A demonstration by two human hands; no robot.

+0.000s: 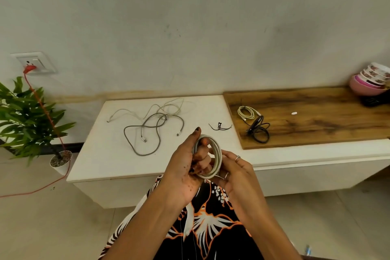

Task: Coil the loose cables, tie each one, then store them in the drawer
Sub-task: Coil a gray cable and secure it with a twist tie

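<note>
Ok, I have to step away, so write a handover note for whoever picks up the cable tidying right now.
Left hand grips the white coil wound round its fingers; right hand pinches the coil's right side.
Done: cream cable coiled and tied, black cable coiled, both on the wooden board.
Left: tie this coil with the black ties, coil the white cable and grey cable on the white cabinet, store all. No drawer in view.

Head camera looks forward and down (wide-angle), close above both hands [209, 162].

Potted plant [31, 116] left; stacked bowls [371, 79] right.
</note>
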